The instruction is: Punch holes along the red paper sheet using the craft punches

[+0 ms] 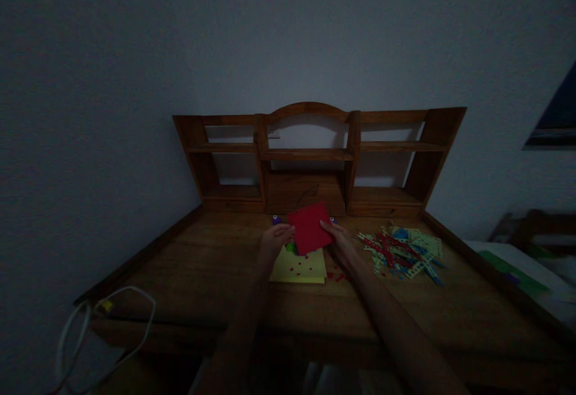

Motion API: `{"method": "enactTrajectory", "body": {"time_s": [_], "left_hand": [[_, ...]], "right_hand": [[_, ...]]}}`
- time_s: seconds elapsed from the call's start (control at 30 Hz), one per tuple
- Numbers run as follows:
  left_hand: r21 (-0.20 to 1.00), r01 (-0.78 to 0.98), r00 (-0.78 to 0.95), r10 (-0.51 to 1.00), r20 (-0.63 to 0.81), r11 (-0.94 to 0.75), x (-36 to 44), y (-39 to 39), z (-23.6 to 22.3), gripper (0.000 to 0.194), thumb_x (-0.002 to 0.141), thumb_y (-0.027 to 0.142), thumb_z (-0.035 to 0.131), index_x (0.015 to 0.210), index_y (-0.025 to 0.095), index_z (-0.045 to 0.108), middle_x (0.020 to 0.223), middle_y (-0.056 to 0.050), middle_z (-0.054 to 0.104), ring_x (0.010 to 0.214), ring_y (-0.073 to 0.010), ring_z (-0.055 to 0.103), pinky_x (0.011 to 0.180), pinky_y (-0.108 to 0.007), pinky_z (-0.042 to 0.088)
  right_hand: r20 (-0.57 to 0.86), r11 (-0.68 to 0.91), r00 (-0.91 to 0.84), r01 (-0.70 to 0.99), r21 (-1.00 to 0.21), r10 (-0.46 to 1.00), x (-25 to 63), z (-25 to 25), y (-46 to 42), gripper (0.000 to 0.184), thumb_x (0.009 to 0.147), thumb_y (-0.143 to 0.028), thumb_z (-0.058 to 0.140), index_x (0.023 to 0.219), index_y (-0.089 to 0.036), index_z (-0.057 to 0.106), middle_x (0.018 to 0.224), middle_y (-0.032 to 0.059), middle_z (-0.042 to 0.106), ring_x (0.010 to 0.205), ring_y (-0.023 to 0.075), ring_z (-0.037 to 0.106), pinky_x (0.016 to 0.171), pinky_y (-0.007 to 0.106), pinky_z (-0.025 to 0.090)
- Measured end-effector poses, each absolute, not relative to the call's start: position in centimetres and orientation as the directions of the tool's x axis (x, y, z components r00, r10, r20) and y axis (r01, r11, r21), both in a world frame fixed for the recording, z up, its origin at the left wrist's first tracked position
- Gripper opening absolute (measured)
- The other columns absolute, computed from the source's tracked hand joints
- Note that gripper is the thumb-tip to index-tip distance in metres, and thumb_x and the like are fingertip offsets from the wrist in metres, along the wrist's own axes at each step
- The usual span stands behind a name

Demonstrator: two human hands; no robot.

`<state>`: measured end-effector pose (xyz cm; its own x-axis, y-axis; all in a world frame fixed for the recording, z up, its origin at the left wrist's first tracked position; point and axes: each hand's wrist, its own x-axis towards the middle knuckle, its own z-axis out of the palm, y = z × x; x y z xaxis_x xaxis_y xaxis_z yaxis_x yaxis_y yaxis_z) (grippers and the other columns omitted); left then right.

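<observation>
A squarish red sheet (311, 230) is held up, tilted, above the wooden desk. My right hand (341, 242) grips its right side, with the thumb lying over the front face. At the left edge of the sheet, my left hand (275, 240) is closed in a pinch; any small piece between its fingertips is too dim to make out. Below lie yellow sheets (292, 270) with small red bits scattered over them and a green shape (290, 247) partly hidden by the red sheet. More red bits (337, 275) rest on the desk to the right of the yellow sheets.
A pile of red, blue and pale punched-out pieces (400, 254) covers part of the desk's right side. Two small purple objects (276, 220) stand behind my hands. A wooden shelf unit (306, 155) lines the back. White cable (150, 311) loops over the front left corner.
</observation>
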<state>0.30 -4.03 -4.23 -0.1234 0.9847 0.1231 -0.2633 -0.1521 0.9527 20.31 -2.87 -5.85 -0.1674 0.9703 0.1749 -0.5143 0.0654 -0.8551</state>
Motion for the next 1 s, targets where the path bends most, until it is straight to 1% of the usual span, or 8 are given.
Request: {"method": "enactTrajectory", "body": {"time_s": [0.07, 0.2, 0.27, 0.4, 0.5, 0.6, 0.83, 1.0], "left_hand": [[0.954, -0.255, -0.116, 0.985, 0.129, -0.155, 0.25, -4.27, -4.06, 0.040, 0.045, 0.036, 0.087, 0.071, 0.013, 0.067, 0.070, -0.006, 0.071, 0.060, -0.0170, 0.066, 0.061, -0.030, 0.055], [0.961, -0.209, -0.074, 0.983, 0.168, -0.180, 0.22, -4.84, -3.62, 0.038, 0.052, 0.036, 0.085, 0.077, 0.013, 0.070, 0.078, -0.008, 0.073, 0.066, -0.0176, 0.067, 0.065, -0.030, 0.055], [0.965, -0.183, -0.084, 0.981, 0.177, -0.190, 0.22, -4.91, -3.54, 0.037, 0.054, 0.037, 0.084, 0.078, 0.012, 0.071, 0.079, -0.008, 0.073, 0.065, -0.0172, 0.066, 0.064, -0.029, 0.054], [0.970, -0.165, -0.091, 0.982, 0.167, -0.180, 0.02, -4.62, -3.72, 0.039, 0.052, 0.041, 0.084, 0.076, 0.013, 0.071, 0.074, -0.007, 0.072, 0.060, -0.0163, 0.064, 0.062, -0.029, 0.053], [0.971, -0.164, -0.079, 0.984, 0.161, -0.172, -0.28, -4.39, -3.96, 0.038, 0.054, 0.041, 0.083, 0.076, 0.013, 0.071, 0.073, -0.006, 0.071, 0.060, -0.0154, 0.064, 0.062, -0.028, 0.053], [0.974, -0.160, -0.107, 0.984, 0.144, -0.160, -0.45, -4.34, -4.03, 0.036, 0.055, 0.040, 0.084, 0.075, 0.013, 0.071, 0.072, -0.006, 0.071, 0.059, -0.0142, 0.063, 0.061, -0.027, 0.052], [0.971, -0.160, -0.080, 0.983, 0.167, -0.178, -0.44, -4.81, -3.68, 0.034, 0.058, 0.039, 0.083, 0.077, 0.013, 0.072, 0.076, -0.007, 0.072, 0.062, -0.0158, 0.065, 0.065, -0.029, 0.054], [0.970, -0.169, -0.073, 0.984, 0.162, -0.173, -0.67, -4.60, -3.71, 0.036, 0.055, 0.040, 0.084, 0.076, 0.013, 0.072, 0.073, -0.007, 0.072, 0.060, -0.0153, 0.065, 0.061, -0.027, 0.054]], "right_hand": [[0.167, 0.054, -0.173, -0.517, -0.854, 0.971, 20.29, -5.80, -2.89, 0.032, 0.070, -0.039, 0.078, 0.092, -0.018, 0.073, 0.099, 0.0066, 0.074, 0.086, 0.0219, 0.068, 0.084, 0.035, 0.048], [0.167, 0.050, -0.179, -0.524, -0.850, 0.969, 20.30, -5.69, -3.10, 0.031, 0.072, -0.038, 0.077, 0.095, -0.018, 0.073, 0.102, 0.0072, 0.073, 0.087, 0.0219, 0.067, 0.085, 0.035, 0.048], [0.165, 0.043, -0.187, -0.526, -0.849, 0.968, 20.31, -5.63, -3.21, 0.032, 0.072, -0.038, 0.077, 0.096, -0.018, 0.073, 0.103, 0.0074, 0.073, 0.088, 0.0224, 0.067, 0.085, 0.035, 0.048], [0.162, 0.039, -0.192, -0.520, -0.853, 0.968, 20.30, -5.61, -3.26, 0.034, 0.071, -0.039, 0.078, 0.097, -0.017, 0.073, 0.103, 0.0078, 0.073, 0.088, 0.0230, 0.068, 0.086, 0.036, 0.048], [0.157, 0.041, -0.189, -0.506, -0.861, 0.969, 20.29, -5.67, -3.19, 0.035, 0.071, -0.039, 0.078, 0.098, -0.017, 0.073, 0.104, 0.0077, 0.073, 0.089, 0.0231, 0.068, 0.085, 0.036, 0.048], [0.159, 0.046, -0.192, -0.490, -0.870, 0.968, 20.29, -5.69, -3.17, 0.035, 0.071, -0.040, 0.077, 0.098, -0.017, 0.073, 0.104, 0.0079, 0.073, 0.088, 0.0227, 0.068, 0.085, 0.036, 0.049], [0.144, 0.043, -0.172, -0.488, -0.872, 0.974, 20.11, -5.41, -3.53, 0.035, 0.070, -0.041, 0.078, 0.096, -0.018, 0.073, 0.102, 0.0068, 0.074, 0.088, 0.0231, 0.068, 0.084, 0.035, 0.050], [0.149, 0.042, -0.181, -0.492, -0.870, 0.972, 20.05, -5.31, -3.58, 0.036, 0.069, -0.042, 0.079, 0.097, -0.019, 0.073, 0.103, 0.0069, 0.073, 0.088, 0.0230, 0.069, 0.084, 0.036, 0.049]]}}
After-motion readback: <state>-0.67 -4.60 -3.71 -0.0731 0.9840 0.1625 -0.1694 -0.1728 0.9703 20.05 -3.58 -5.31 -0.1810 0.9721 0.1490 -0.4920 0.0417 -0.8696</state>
